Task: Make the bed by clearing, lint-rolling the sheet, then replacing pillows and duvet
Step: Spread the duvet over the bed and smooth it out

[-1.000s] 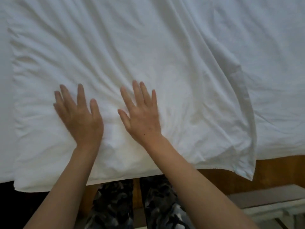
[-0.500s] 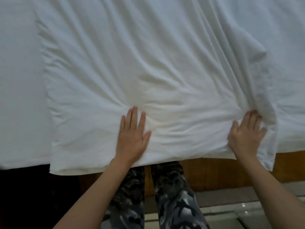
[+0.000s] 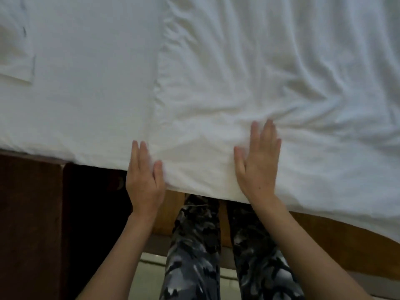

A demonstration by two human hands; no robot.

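Observation:
A wrinkled white duvet (image 3: 270, 72) lies over the smooth white sheet (image 3: 82, 94) on the bed, its left edge running down the middle of the view. My left hand (image 3: 145, 180) rests with straight fingers on the duvet's near left corner, where it hangs over the bed's edge. My right hand (image 3: 258, 163) presses flat on the duvet near its front edge, fingers straight, creases fanning out from the fingertips. Neither hand holds anything.
The corner of another white cloth (image 3: 19, 61) lies on the sheet at the far left. A dark brown cabinet (image 3: 30, 224) stands left of my legs. The wooden bed frame (image 3: 335, 241) shows below the duvet, with pale floor (image 3: 149, 278) beneath.
Both hands have slid left along the duvet's near edge. The right hand left the right corner for the middle, and the left hand reached the left corner. The view shifted left.

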